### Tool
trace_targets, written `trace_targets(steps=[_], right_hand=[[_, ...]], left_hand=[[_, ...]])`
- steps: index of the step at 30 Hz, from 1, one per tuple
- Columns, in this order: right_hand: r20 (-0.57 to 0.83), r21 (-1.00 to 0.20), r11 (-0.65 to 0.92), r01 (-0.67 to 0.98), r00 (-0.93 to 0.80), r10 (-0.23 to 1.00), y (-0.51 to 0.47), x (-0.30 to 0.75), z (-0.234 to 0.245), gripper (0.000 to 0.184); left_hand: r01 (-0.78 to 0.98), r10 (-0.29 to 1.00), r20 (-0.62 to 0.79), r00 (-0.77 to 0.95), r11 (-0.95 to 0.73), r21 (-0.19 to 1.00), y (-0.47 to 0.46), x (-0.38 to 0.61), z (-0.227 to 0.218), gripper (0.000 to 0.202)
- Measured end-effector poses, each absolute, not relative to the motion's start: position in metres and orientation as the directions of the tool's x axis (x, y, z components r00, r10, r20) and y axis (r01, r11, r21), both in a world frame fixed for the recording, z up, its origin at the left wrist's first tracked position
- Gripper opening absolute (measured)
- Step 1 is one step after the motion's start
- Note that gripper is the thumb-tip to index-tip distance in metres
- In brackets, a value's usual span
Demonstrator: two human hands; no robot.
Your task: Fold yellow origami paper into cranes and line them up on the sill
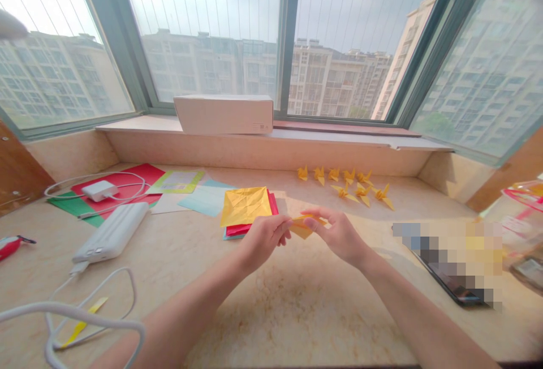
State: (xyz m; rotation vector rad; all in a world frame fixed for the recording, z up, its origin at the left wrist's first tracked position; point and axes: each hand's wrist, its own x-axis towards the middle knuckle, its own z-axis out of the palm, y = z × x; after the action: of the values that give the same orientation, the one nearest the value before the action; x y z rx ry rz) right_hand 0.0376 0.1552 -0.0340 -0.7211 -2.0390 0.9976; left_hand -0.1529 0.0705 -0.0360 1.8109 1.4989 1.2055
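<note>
Between my two hands is a small folded piece of yellow origami paper (302,228), held above the stone counter. My left hand (266,234) pinches its left end, the fingers curled under. On its right side, my right hand (335,232) grips it with the thumb in front and fingers behind. Just left of and behind my hands lies a stack of square origami paper (246,206), a creased yellow sheet on top with red and blue ones beneath. Several folded yellow paper cranes (348,175) stand in two rows farther back on the right.
A white power bank (111,233) with looping cables (138,332) lies left, near a white charger (100,190) on coloured sheets (148,174). To the right are a blurred-out phone (449,278) and a clear plastic container (524,224). A white box (224,115) sits on the window ledge.
</note>
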Motion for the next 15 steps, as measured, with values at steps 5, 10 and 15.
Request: trace_targets(steps=[5, 10, 15], right_hand=[[0.299, -0.889, 0.436, 0.141, -0.543, 0.785, 0.1589, 0.0384, -0.0309, 0.031], [0.244, -0.935, 0.343, 0.089, -0.542, 0.804, 0.1598, 0.0397, -0.0308, 0.034], [0.241, -0.932, 0.346, 0.105, -0.53, 0.813, 0.1577, 0.0404, -0.0292, 0.035]], left_hand=[[0.271, 0.974, 0.225, -0.043, -0.205, 0.94, 0.0752, -0.1514, -0.0387, 0.037], [0.175, 0.983, 0.18, -0.015, -0.175, 0.969, 0.0735, -0.1468, -0.0344, 0.037], [0.205, 0.985, 0.172, -0.021, -0.164, 0.965, 0.0723, -0.1467, -0.0353, 0.041]])
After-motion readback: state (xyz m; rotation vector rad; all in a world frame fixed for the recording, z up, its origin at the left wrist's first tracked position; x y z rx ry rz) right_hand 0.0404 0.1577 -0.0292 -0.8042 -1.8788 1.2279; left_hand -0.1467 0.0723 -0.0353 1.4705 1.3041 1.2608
